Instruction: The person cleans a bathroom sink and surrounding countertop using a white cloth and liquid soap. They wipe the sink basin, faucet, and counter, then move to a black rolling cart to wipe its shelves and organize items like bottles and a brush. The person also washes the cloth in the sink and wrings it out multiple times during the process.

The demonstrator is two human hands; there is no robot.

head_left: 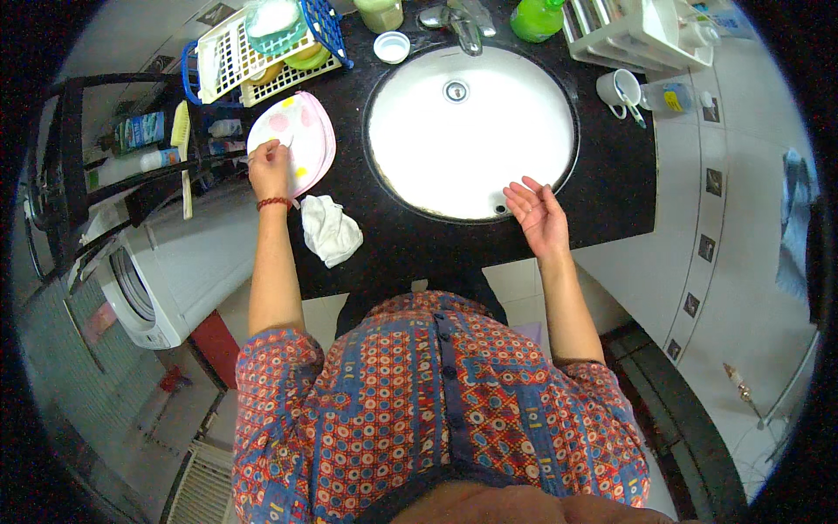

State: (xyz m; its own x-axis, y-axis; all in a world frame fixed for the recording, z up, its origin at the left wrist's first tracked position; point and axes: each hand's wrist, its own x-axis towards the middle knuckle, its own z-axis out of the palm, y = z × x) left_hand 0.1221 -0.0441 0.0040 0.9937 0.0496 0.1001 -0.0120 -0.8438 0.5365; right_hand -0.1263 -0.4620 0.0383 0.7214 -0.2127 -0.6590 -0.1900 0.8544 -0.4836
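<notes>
My left hand is over the left side of a white and pink pouch-like item with coloured dots, lying on the black countertop. Its fingers are drawn together in a pinch; what they hold, if anything, is too small to make out. Just below the pouch lies a crumpled white cloth, apart from both hands. My right hand is held palm up with fingers apart, over the front right rim of the white oval sink. Nothing is in it.
Behind the sink stand a chrome faucet, a green bottle and a jar beside a white lid. A white cup with toothbrushes is at right. A blue and white rack is back left, a washing machine left.
</notes>
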